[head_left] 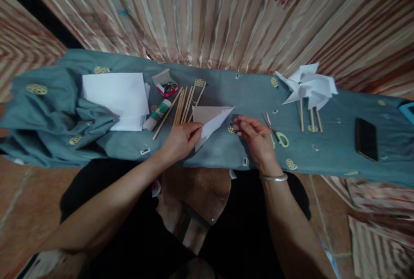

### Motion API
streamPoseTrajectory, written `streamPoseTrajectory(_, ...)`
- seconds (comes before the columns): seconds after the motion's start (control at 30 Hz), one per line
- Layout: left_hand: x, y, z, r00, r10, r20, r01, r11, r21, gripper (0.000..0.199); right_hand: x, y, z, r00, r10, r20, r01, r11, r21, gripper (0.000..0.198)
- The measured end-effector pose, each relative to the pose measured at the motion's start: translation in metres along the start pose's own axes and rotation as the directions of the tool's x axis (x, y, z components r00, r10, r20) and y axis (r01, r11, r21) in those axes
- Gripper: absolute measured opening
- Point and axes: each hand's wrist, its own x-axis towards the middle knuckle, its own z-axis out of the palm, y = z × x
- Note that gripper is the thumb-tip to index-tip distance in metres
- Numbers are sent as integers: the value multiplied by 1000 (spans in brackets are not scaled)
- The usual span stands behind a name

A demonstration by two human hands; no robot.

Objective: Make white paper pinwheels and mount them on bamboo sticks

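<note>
A white sheet of paper [210, 117] with a raised diagonal fold lies just above the cloth in front of me. My left hand [185, 141] pinches its lower left part between thumb and fingers. To the right of the sheet, my right hand [255, 136] is held with bent fingers apart from the paper, and nothing shows in it. Close beside that hand rest scissors [280, 137] with light green handles. Several thin wooden sticks [183, 104] lie behind my left hand, next to a glue stick [158, 115].
A stack of white paper [118, 98] lies at the left. An open small box of metal pins [166, 84] stands behind the glue stick. White paper pinwheels [307, 83] on sticks lie at the right, with a black phone [366, 139] farther right. A grey-green cloth [220, 158] covers the narrow table.
</note>
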Motion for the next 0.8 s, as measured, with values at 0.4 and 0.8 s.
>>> streamPoseTrajectory(0.4,9,-11,-9,954,-292,-70,245,890,-384,30,0,7,21,987,-120,109,146,949,-279,18)
streamPoseTrajectory(0.8,10,-17,-8,920,-386,-62,294,789,-540,25,-3,6,25,987,-12,160,33,991,-129,16)
